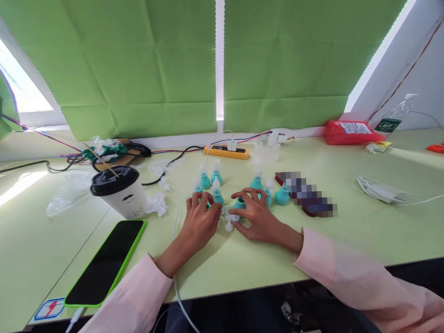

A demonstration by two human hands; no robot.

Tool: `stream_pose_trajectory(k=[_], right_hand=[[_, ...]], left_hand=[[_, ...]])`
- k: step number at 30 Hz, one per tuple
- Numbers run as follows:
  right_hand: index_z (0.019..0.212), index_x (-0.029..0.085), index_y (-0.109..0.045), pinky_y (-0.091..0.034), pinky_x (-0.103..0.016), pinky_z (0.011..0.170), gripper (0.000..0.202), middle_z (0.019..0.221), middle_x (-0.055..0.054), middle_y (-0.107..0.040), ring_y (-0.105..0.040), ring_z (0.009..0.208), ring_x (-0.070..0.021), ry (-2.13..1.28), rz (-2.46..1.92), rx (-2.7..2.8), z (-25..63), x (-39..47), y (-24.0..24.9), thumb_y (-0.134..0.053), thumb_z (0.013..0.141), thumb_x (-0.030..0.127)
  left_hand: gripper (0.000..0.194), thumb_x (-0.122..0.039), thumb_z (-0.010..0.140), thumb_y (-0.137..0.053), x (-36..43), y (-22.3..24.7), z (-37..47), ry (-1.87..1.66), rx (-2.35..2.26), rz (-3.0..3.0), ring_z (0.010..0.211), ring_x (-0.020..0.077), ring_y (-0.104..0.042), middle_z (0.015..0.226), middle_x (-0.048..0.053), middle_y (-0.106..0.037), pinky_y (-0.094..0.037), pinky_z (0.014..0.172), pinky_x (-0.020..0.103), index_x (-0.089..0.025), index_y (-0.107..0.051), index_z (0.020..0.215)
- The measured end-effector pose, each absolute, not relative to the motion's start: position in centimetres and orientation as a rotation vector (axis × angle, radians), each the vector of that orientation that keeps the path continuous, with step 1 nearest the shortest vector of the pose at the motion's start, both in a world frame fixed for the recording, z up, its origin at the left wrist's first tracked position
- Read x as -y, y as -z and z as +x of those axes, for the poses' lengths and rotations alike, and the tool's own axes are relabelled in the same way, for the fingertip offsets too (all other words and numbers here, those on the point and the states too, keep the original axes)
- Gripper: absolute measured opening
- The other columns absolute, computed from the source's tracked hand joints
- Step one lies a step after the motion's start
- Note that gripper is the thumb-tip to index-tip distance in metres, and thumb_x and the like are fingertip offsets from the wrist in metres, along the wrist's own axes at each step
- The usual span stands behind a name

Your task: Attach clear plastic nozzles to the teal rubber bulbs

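Several small teal bulbs, some with clear or white pointed tips, stand in two groups on the pale green table. My left hand (200,219) has its fingers curled at the front of the left group, beside a teal bulb (218,198); what its fingertips hold is too small to tell. My right hand (259,216) bends round a clear plastic piece (233,217), thumb and forefinger at its edge, close to an open-topped teal bulb (240,204). A small white tip piece (229,226) lies between the hands. Another teal bulb (282,196) stands further right.
A lidded paper cup (126,202) and a green-edged phone (106,265) are on the left. A white cable passes my left wrist. Behind lies an orange power strip (227,152); rightward are a dark red item (308,202), a coiled cable, a red package (353,133) and a bottle.
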State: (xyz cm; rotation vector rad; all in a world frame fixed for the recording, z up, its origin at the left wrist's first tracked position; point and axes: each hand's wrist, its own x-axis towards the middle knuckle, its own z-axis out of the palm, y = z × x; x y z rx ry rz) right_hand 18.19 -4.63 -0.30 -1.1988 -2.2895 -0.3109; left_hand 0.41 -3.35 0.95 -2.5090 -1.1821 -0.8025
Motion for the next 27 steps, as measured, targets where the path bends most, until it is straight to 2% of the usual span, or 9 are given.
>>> stream_pose_trajectory(k=[5, 10, 13, 17, 20, 24, 27], right_hand=[[0.081, 0.026, -0.063, -0.016, -0.048, 0.082, 0.017, 0.106, -0.006, -0.045, -0.033, 0.101, -0.0278, 0.315, -1.211, 2.297, 18.3, 4.6, 0.4, -0.056, 0.065, 0.029], [0.079, 0.025, -0.064, -0.015, -0.049, 0.084, 0.016, 0.106, -0.006, -0.046, -0.032, 0.102, -0.0278, 0.295, -1.215, 2.319, 18.3, 4.6, 0.4, -0.056, 0.066, 0.031], [0.082, 0.024, -0.063, -0.016, -0.049, 0.084, 0.019, 0.105, -0.007, -0.046, -0.033, 0.102, -0.0281, 0.303, -1.204, 2.318, 18.3, 4.7, 0.3, -0.057, 0.065, 0.032], [0.083, 0.023, -0.061, -0.017, -0.048, 0.085, 0.022, 0.105, -0.007, -0.047, -0.033, 0.102, -0.0275, 0.295, -1.180, 2.295, 18.3, 4.9, 0.0, -0.056, 0.064, 0.033], [0.081, 0.021, -0.061, -0.017, -0.047, 0.085, 0.021, 0.103, -0.007, -0.047, -0.035, 0.100, -0.0269, 0.281, -1.158, 2.273, 18.3, 4.9, 0.0, -0.056, 0.064, 0.033], [0.081, 0.021, -0.060, -0.017, -0.046, 0.085, 0.021, 0.102, -0.007, -0.048, -0.036, 0.100, -0.0263, 0.258, -1.155, 2.259, 18.3, 4.9, 0.1, -0.056, 0.064, 0.032], [0.080, 0.021, -0.060, -0.017, -0.047, 0.085, 0.020, 0.102, -0.007, -0.048, -0.036, 0.100, -0.0263, 0.254, -1.151, 2.248, 18.3, 4.9, 0.1, -0.056, 0.064, 0.033]], left_hand=[[0.018, -0.019, 0.076, -0.041, 3.3, -2.3, -0.4, 1.059, 1.329, -2.423, 0.081, 0.0198, -0.042, 0.083, 0.007, -0.051, -0.037, 0.069, 0.033, -0.017, -0.054, 0.088], [0.020, -0.032, 0.071, -0.047, 3.2, -2.3, -0.4, 0.786, 1.562, -2.482, 0.074, 0.0198, -0.049, 0.079, 0.005, -0.054, -0.037, 0.053, 0.027, -0.018, -0.054, 0.084], [0.020, -0.030, 0.073, -0.044, 3.1, -2.0, -0.3, 0.646, 1.635, -2.509, 0.070, 0.0176, -0.052, 0.082, 0.004, -0.055, -0.034, 0.046, 0.024, -0.020, -0.053, 0.088], [0.024, -0.025, 0.074, -0.043, 2.7, -1.8, -0.6, 0.653, 1.686, -2.431, 0.071, 0.0166, -0.054, 0.087, 0.004, -0.056, -0.033, 0.045, 0.022, -0.023, -0.050, 0.097], [0.023, -0.028, 0.075, -0.043, 2.5, -1.9, -0.8, 0.629, 1.712, -2.393, 0.071, 0.0172, -0.054, 0.087, 0.004, -0.056, -0.032, 0.043, 0.022, -0.023, -0.050, 0.097], [0.028, -0.038, 0.075, -0.041, 1.9, -2.3, -1.0, 0.801, 1.741, -2.286, 0.075, 0.0190, -0.054, 0.086, 0.004, -0.055, -0.035, 0.048, 0.024, -0.022, -0.049, 0.097], [0.034, -0.038, 0.076, -0.041, 0.6, -2.4, -1.3, 1.061, 1.710, -2.145, 0.091, 0.0230, -0.048, 0.099, 0.007, -0.052, -0.040, 0.059, 0.029, -0.020, -0.045, 0.105]])
